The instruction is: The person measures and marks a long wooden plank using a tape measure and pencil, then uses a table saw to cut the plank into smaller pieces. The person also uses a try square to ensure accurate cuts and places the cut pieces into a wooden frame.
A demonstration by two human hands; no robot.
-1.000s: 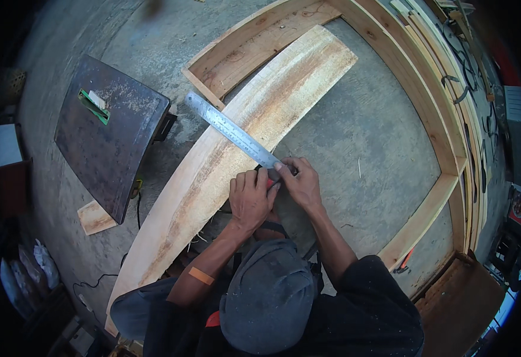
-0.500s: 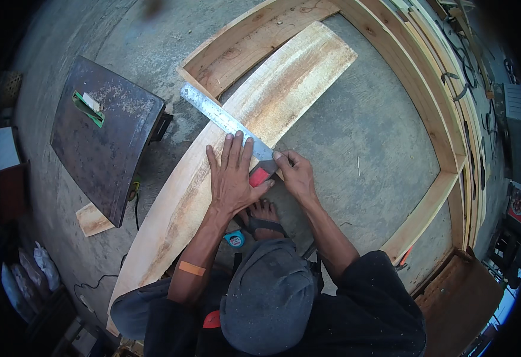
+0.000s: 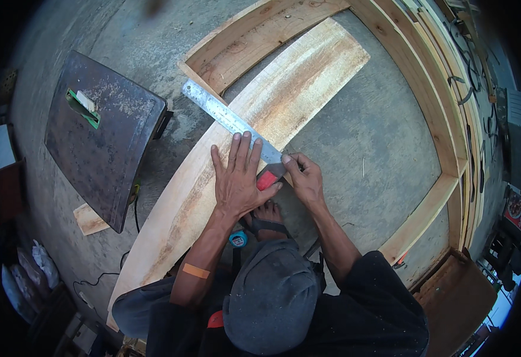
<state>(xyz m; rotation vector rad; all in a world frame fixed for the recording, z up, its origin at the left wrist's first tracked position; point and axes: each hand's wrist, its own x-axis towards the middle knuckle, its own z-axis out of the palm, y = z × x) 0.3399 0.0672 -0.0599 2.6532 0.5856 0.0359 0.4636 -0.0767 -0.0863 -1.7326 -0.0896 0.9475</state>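
Note:
A long pale wooden plank [image 3: 308,77] with brown streaks lies slantwise before me. Across it rests a try square [image 3: 213,110] with a steel blade and a red-and-black stock. My left hand [image 3: 237,181] lies flat with fingers stretched, its fingertips on the blade and its thumb by the stock. My right hand [image 3: 307,184] is closed, with thumb and forefinger pinching at the blade's end near the stock. Whether something small is also in that pinch is hidden. Near my foot [image 3: 266,223] sits a blue tape measure [image 3: 238,239].
A wooden frame [image 3: 237,50] of joined boards curves around the far and right sides. To the left stands a dark table [image 3: 103,149] with a green-and-white item [image 3: 85,104] on it. A wood offcut [image 3: 90,220], a black cord [image 3: 97,278] and several bags [image 3: 45,262] lie on the left.
The whole view has shifted slightly. Both hands and the try square keep nearly the same place on the plank.

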